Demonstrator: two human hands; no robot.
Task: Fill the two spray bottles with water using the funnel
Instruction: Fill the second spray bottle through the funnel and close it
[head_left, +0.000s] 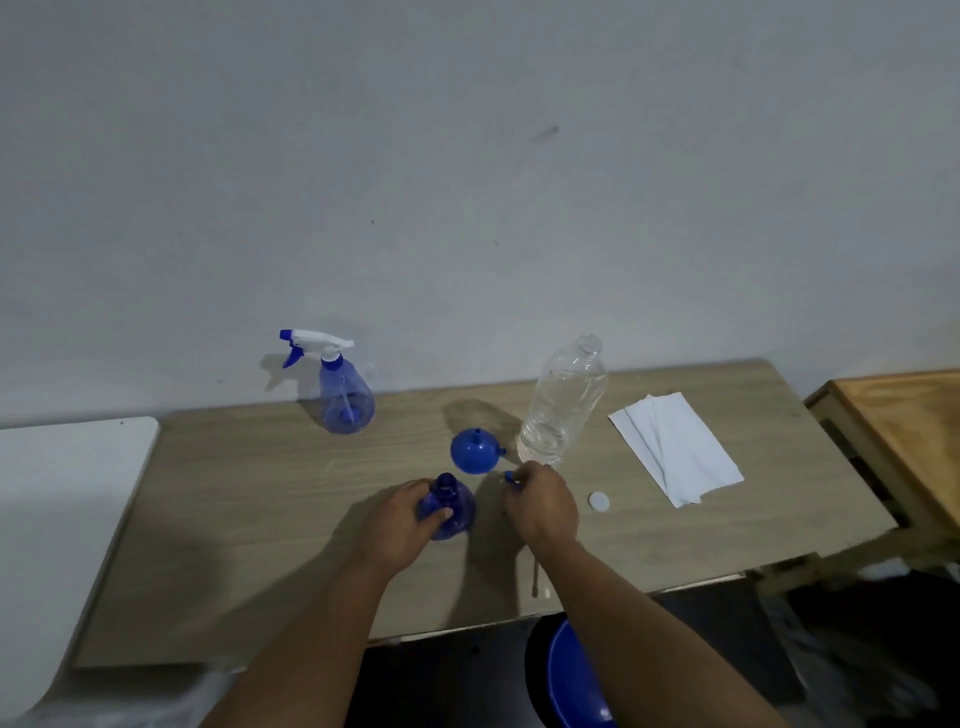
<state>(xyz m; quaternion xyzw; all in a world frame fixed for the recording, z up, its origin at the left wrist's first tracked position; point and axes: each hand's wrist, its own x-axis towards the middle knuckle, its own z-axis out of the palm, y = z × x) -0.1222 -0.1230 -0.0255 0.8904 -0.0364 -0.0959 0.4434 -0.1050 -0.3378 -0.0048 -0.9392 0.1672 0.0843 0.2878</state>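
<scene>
Gripping the open-necked blue spray bottle (448, 512) at lower centre of the frame, the left hand (402, 519) is seen with fingers and thumb curled round the translucent body, which stands upright on the wooden table (249, 499). Just to its right, the right hand (543, 506) is closed on a small blue part (510, 476), of which only a tip is shown; most of it is hidden under the fingers. The blue funnel (471, 451) is laid mouth-down just above both hands, round and smooth, with its spout pointing up. Beside it, to the right, a clear ribbed water bottle (563, 402) is stood uncapped, and a white cap (598, 500) is left flat near the right hand. The second spray bottle (340, 387), with its white and blue trigger head fitted, is placed at the table's far edge, centre left, by the grey wall (467, 156). Folded white paper towels (675, 449) are spread toward the right edge. Bare wood grain is offered across the left half of the table. A blue basin (571, 680) is glimpsed below the near edge, at lower centre.
</scene>
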